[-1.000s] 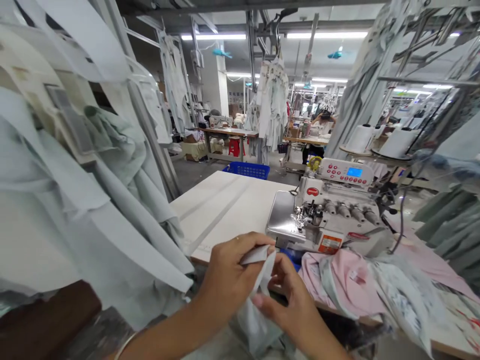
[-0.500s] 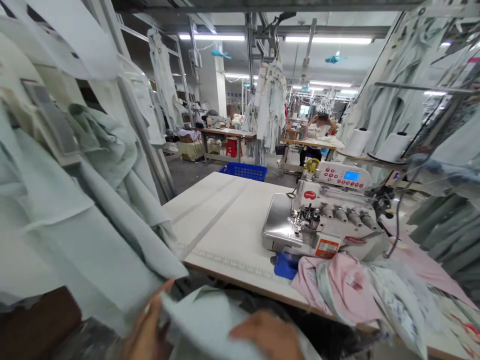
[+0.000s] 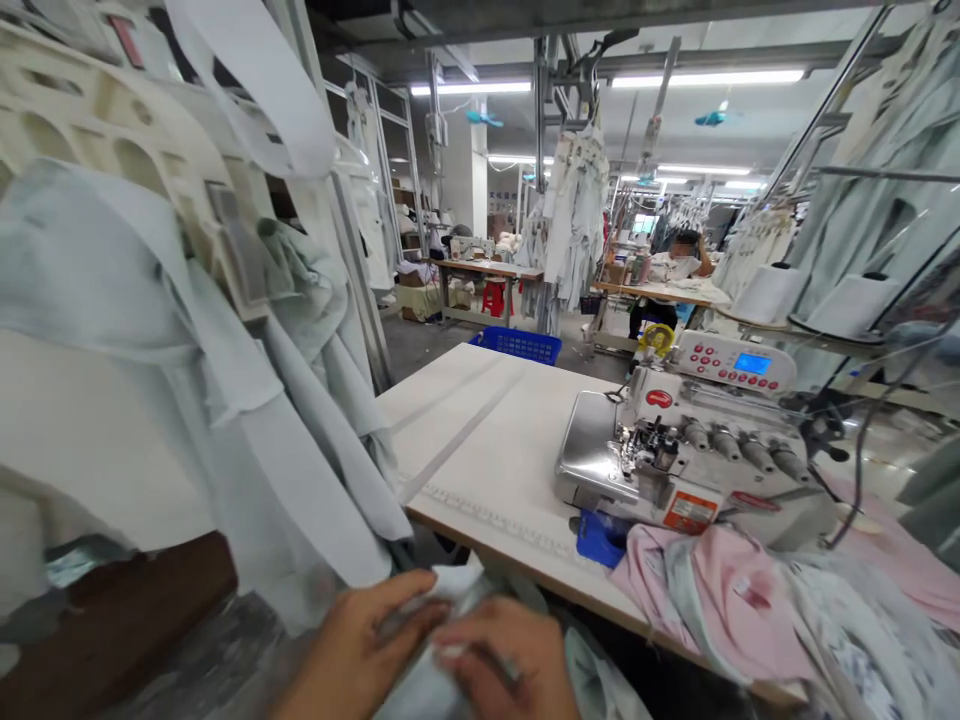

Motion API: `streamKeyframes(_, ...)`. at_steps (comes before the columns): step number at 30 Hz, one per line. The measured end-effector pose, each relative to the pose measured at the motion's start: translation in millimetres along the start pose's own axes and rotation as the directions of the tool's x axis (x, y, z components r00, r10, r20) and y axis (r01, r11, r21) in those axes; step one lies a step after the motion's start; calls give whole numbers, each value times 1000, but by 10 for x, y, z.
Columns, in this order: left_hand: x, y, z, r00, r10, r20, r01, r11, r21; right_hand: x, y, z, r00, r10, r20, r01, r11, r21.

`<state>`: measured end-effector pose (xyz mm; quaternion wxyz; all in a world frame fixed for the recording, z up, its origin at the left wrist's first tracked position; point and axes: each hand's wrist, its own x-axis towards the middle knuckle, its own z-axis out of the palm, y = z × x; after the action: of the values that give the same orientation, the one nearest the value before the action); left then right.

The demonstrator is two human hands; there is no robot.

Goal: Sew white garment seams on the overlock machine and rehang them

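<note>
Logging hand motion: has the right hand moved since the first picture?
Yes: the right hand has moved left and lower in view, away from the sewing machine.

Table [image 3: 517, 450]: 1 sewing machine [image 3: 679, 455]; cloth [image 3: 739, 585]

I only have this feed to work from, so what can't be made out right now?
Right hand: head view, fingertips blurred, so its exact grip is unclear.
Left hand: head view, forearm cut off by the bottom edge.
Pale cloth: head view, lower end cut off by the bottom edge, part covered by the hands.
Machine display: head view, readout too small.
</note>
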<state>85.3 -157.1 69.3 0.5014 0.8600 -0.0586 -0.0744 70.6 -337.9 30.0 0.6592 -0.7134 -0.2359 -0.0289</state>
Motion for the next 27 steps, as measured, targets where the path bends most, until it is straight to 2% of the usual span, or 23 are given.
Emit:
streamKeyframes(2,64,285,-88,984,-3,178,17,997,-76,107,-78,-46,969,147,-197,-126,985,115)
streamKeyframes(4,128,445,-152,965,31,262,-3,994,-110,152,-156,-70,940,207,-270,-162,970,180)
streamKeyframes(7,197,517,-176,966,7,257,51,974,-220,145,-209,-71,952,56,-300,-27,995,100)
streamKeyframes(10,227,523,-152,944,-113,310,223,911,-347,148,-202,-57,935,-162,-316,165,986,-18)
streamKeyframes(11,234,525,-146,943,-129,306,239,905,-352,160,-199,-52,920,-224,-320,224,974,-39)
streamKeyframes(13,252,538,-150,958,-75,276,168,929,-330,195,-206,-43,902,-293,-317,293,955,-50)
streamKeyframes(14,263,550,-162,969,-14,246,88,951,-296,214,-219,-40,907,-271,-322,274,961,-37)
streamKeyframes(16,281,592,-203,974,108,200,-69,979,-194,252,-261,-41,931,-118,-345,137,990,30)
streamKeyframes(18,286,654,-252,974,140,178,-125,988,-93,284,-312,-50,932,53,-359,-16,995,103)
streamKeyframes(19,283,689,-274,975,139,172,-130,990,-59,297,-335,-58,928,94,-362,-54,991,119)
streamKeyframes(23,257,801,-311,973,146,180,-144,989,-27,322,-369,-89,928,64,-368,-30,995,96)
streamKeyframes(27,249,838,-292,970,144,197,-149,989,8,319,-349,-111,923,100,-371,-58,991,122)
